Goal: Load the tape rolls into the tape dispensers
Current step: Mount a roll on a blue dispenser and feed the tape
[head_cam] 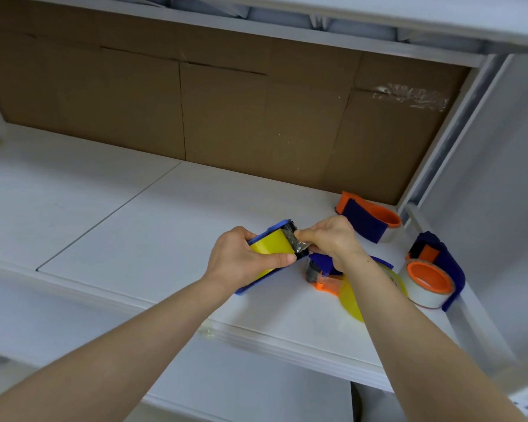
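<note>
no readable text, labels, brands or numbers on anything

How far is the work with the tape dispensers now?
Seemingly done: the far orange dispenser and near orange dispenser hold rolls. In hand: left hand grips the yellow dispenser, right hand pinches its tape end. Left: probably the third dispenser by the yellow roll, partly hidden.
</note>
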The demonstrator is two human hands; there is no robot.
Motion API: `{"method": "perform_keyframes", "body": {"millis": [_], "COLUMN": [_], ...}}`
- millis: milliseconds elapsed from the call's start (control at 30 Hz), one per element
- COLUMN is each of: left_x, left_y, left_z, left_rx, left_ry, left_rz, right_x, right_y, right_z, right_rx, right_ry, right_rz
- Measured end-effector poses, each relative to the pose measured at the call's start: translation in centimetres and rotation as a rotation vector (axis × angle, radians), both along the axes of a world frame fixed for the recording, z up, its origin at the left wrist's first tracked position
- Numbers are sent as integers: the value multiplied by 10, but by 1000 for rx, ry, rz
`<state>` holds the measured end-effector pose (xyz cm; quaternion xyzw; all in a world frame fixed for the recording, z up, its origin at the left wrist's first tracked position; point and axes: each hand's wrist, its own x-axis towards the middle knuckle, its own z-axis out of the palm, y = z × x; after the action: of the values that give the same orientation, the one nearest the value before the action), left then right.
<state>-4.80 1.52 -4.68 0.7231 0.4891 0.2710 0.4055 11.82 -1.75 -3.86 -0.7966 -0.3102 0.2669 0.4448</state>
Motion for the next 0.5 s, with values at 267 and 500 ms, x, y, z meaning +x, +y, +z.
{"method": "perform_keyframes", "body": {"millis": [267, 500], "left_x": [1, -8], "left_y": [7, 17], "left_z": [1, 4], "left_rx": [-94, -296], "left_ry": [-97, -280], "left_rz": [35, 62], "right_x": [3, -18], "right_y": [9, -6], "right_z": [6, -22], "right_rx": [-103, 204], "right_ry": [-21, -59], "right_rz": [102, 31]}}
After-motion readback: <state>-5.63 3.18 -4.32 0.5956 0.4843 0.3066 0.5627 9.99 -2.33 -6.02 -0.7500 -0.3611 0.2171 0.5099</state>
